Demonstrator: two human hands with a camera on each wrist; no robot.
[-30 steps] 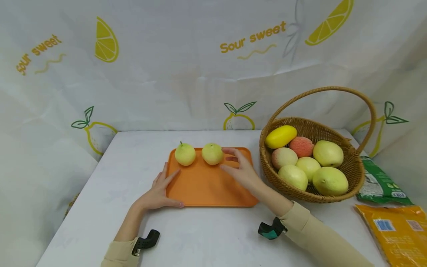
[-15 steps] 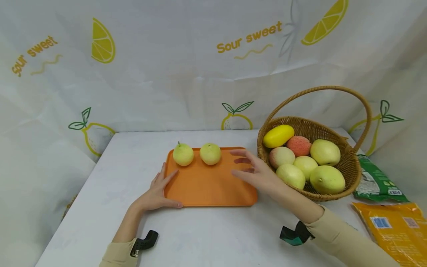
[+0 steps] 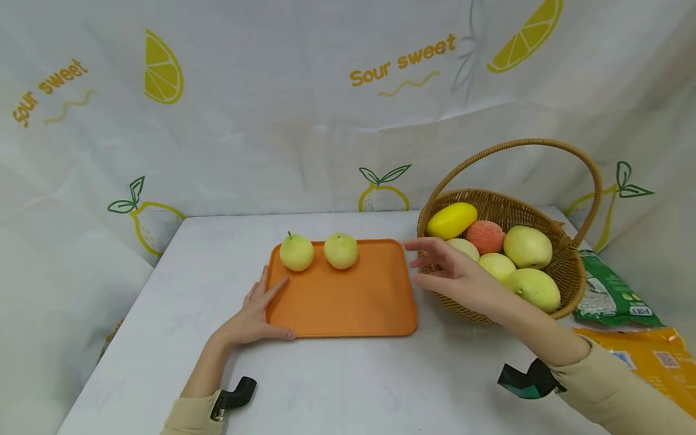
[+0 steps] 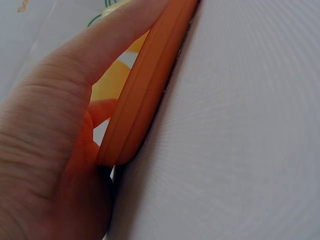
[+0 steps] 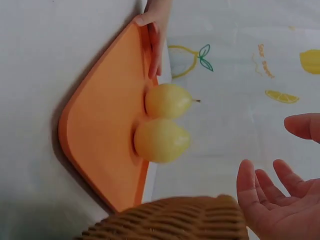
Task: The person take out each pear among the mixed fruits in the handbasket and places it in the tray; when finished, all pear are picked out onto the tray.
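Note:
My left hand (image 3: 247, 323) rests at the near left corner of an orange tray (image 3: 348, 302); its fingers are spread and touch the rim. In the left wrist view the thumb lies along the tray's outer side. Two pale yellow-green pears (image 3: 296, 252) stand side by side at the tray's far left; the left one shows a stem. Over the near left side of a wicker basket (image 3: 577, 275), my right hand (image 3: 459, 278) is in the air, fingers loosely bent, nothing between them. It partly hides a pale fruit (image 3: 464, 248) in the basket.
Inside the basket lie a yellow mango-like fruit (image 3: 451, 221), a rough red fruit (image 3: 485, 237) and several yellow-green fruits (image 3: 527, 248). Its tall arched handle (image 3: 535, 142) rises above it. A green packet (image 3: 614, 293) and an orange packet (image 3: 666, 356) lie at the right.
My right hand has moved from beside the right pear, off the tray, to the right and over the basket's near left side. The left hand and both pears stay in place.

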